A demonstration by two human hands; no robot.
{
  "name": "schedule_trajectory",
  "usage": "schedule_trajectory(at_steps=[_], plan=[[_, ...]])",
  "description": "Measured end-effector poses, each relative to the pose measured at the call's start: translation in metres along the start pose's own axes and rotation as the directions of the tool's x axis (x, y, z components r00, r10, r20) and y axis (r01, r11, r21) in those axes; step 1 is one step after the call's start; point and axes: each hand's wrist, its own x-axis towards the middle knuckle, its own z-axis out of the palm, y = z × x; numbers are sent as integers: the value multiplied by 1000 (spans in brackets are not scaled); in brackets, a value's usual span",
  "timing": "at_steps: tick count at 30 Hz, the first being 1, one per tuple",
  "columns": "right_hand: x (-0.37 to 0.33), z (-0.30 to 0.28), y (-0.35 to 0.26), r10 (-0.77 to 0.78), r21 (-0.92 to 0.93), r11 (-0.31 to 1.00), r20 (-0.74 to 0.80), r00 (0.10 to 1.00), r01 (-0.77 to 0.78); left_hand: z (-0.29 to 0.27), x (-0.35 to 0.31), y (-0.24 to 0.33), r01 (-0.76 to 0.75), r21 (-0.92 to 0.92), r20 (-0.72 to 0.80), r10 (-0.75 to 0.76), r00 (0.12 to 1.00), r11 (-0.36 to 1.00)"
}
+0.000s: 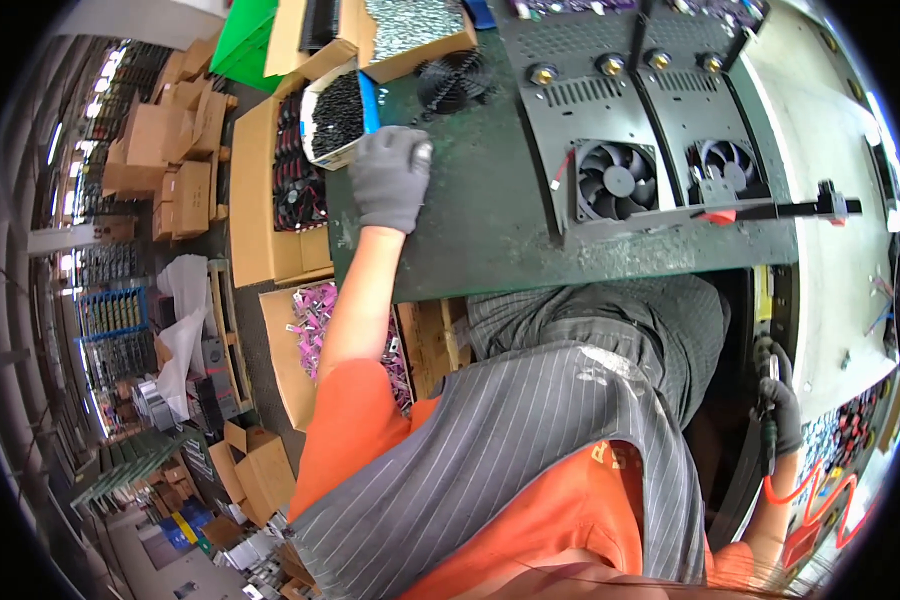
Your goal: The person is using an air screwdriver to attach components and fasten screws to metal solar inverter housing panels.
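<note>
A worker's gloved left hand [390, 182], fingers curled, rests on the green bench [470, 205] just beside a box of small black parts [337, 112]; whether it grips anything cannot be told. The gloved right hand [785, 408], low beyond the bench's right end, is closed around a dark handheld tool [768, 445] with a red hose [792, 494]. Metal panels [595, 122] carrying black fans [618, 181] lie between the hands

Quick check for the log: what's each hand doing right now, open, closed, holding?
Left hand: fingers curled beside the box of black parts; contents cannot be told.
Right hand: closed, holding a tool.
</note>
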Motion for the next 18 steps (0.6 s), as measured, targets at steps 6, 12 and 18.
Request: schedule_trajectory(at_steps=[6, 12, 18], plan=[[-59, -5, -17, 120, -50, 991, -89, 989, -124, -45, -6, 42, 640, -704, 586, -257, 769, 309], [-65, 45, -21, -207, -327, 921, 46, 977, 210, -62, -32, 127, 915, -403, 835, 420, 354, 31], [-11, 93, 10, -288, -7, 958, -5, 958, 288, -28, -48, 200, 938, -275, 704, 620, 346, -211]])
